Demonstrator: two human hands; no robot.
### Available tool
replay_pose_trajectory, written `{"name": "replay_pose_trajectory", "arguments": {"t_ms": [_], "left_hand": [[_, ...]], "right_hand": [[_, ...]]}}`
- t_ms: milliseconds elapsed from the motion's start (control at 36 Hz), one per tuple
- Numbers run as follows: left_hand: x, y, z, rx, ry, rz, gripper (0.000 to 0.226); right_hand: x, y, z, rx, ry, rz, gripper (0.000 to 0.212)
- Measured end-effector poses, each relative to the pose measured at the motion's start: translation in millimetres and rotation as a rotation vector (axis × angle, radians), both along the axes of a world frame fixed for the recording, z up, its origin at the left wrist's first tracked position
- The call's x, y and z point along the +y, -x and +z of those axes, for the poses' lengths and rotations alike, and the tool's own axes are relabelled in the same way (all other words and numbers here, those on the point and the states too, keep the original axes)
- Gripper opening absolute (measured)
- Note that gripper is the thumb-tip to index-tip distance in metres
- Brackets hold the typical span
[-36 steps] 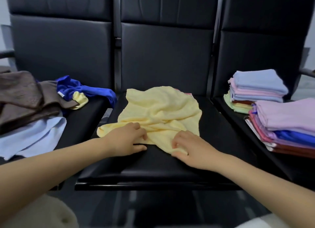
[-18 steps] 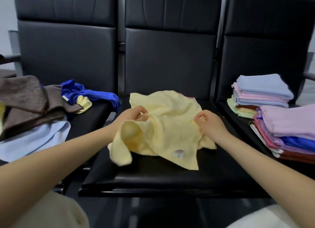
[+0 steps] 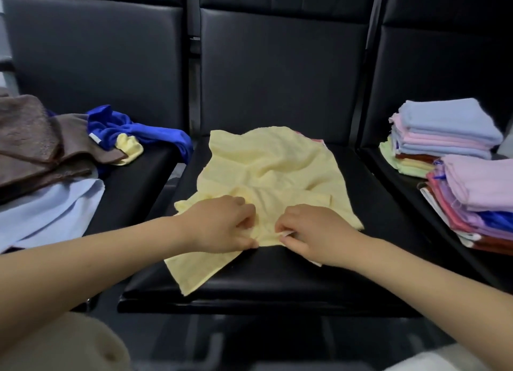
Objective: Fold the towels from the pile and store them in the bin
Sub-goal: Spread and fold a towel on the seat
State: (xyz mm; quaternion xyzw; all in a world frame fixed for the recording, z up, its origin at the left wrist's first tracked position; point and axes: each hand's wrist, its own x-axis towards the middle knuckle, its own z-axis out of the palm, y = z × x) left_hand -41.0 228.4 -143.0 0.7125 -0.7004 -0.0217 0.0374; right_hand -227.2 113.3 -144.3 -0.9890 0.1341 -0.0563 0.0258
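Both hands, left hand (image 3: 222,223), right hand (image 3: 311,231), lowered; yellow towel (image 3: 266,173) back on seat (image 3: 305,284).

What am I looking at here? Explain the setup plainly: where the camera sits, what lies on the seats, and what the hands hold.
No machine here: a person works bare-handed, and the one picture comes from a camera on their head, looking down. The left hand and right hand both pinch the near part of a crumpled yellow towel lying on the middle black seat. On the left seat is an unfolded pile: brown towels, a blue towel and a pale blue one. On the right seat are two folded stacks. No bin is in view.
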Motion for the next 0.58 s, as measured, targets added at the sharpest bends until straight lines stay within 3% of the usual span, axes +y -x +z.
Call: {"name": "replay_pose_trajectory", "arguments": {"t_ms": [167,306,500,583], "left_hand": [[-1.3,-1.6,-5.6,0.044,0.076,-0.025,0.02],[-6.3,-5.9,8.3,0.309,0.069,0.077,0.017],[-27.4,-12.0,30.7,0.946,0.292,0.472,0.027],[-36.5,-17.1,46.0,1.028,0.381,0.534,0.028]], "right_hand": [[6.1,-3.6,-7.7,-0.044,0.015,-0.027,0.018],[-2.1,-7.7,0.0,-0.168,-0.349,-0.232,0.016],[-23.0,-16.2,9.6,-0.333,-0.785,-0.498,0.023],[-37.0,-19.5,14.5,-0.464,-1.031,-0.613,0.024]]}}
